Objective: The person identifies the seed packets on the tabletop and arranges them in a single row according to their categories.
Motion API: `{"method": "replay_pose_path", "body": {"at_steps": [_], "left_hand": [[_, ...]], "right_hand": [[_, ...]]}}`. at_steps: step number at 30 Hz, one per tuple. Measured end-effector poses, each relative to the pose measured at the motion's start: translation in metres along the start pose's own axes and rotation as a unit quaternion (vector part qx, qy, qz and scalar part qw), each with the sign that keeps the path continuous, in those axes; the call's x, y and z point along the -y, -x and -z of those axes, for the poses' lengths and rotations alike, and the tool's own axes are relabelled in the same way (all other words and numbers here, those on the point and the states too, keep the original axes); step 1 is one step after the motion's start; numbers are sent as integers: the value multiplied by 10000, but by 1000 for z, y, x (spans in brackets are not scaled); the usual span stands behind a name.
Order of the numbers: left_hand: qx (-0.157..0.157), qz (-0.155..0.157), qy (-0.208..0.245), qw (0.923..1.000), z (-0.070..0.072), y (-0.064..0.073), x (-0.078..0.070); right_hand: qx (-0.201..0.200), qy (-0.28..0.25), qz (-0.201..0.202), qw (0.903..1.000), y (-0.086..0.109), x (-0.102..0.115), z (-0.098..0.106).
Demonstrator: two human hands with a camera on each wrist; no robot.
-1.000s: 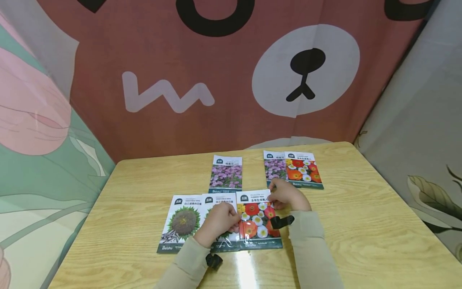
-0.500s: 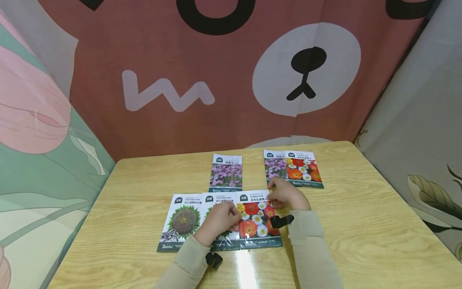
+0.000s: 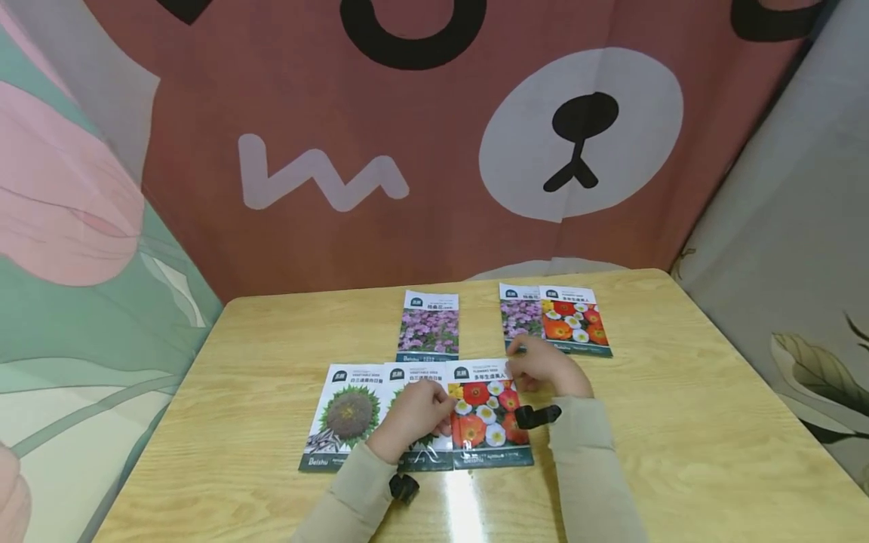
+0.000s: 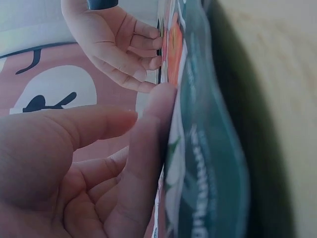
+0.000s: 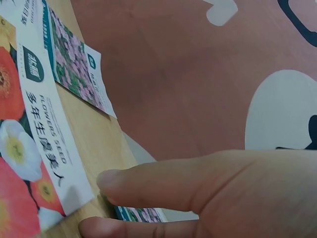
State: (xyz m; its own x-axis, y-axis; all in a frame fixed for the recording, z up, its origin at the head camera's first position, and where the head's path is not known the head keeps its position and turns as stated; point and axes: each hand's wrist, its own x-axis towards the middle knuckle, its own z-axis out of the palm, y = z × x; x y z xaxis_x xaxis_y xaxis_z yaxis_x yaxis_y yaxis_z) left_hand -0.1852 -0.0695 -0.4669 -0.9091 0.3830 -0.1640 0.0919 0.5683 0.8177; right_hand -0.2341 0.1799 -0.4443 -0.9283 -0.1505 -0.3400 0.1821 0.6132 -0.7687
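The left hand's (image 3: 414,411) loose fingers rest against the middle sunflower packet (image 3: 424,377); the right hand (image 3: 546,366), thumb and forefinger parted, is at the poppy packet's (image 3: 485,418) upper right corner, pinching nothing. They seem placed to steady the edges. The left sunflower packet (image 3: 346,418) completes this glossy, flat row. Behind lie a purple-flower packet (image 3: 429,326) and an overlapping pair (image 3: 575,320) on the wood-grain desk (image 3: 679,422).

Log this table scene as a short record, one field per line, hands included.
Surface: wooden table
Front row: left sunflower packet, middle sunflower packet, front poppy packet
Back row: lone purple-flower packet; rear poppy packet overlapping paired purple-flower packet
Left hand: on middle sunflower packet, near its right edge
Right hand: beside front poppy packet's upper right corner
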Motion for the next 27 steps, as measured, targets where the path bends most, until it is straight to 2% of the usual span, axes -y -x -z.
{"method": "replay_pose_path", "body": {"at_steps": [4,9,13,20,27], "left_hand": [[-19,-42,-51,10000,0,1,-1],[-191,-510,-249,9982,0,-1,-1],[-389,-732,-136,9965,1,-6,-4],[-755,-1006,255,9917,-1,-25,-27],[-779,-1227,760,9865,-11,-49,-46]], "right_hand": [[-102,-9,189,9998,2,-6,5],[-456,287,535,9971,6,-13,19],[-757,628,669,9929,8,-21,32],[-1385,1381,785,9775,13,-42,57],[-2017,1476,1066,9624,18,-52,71]]}}
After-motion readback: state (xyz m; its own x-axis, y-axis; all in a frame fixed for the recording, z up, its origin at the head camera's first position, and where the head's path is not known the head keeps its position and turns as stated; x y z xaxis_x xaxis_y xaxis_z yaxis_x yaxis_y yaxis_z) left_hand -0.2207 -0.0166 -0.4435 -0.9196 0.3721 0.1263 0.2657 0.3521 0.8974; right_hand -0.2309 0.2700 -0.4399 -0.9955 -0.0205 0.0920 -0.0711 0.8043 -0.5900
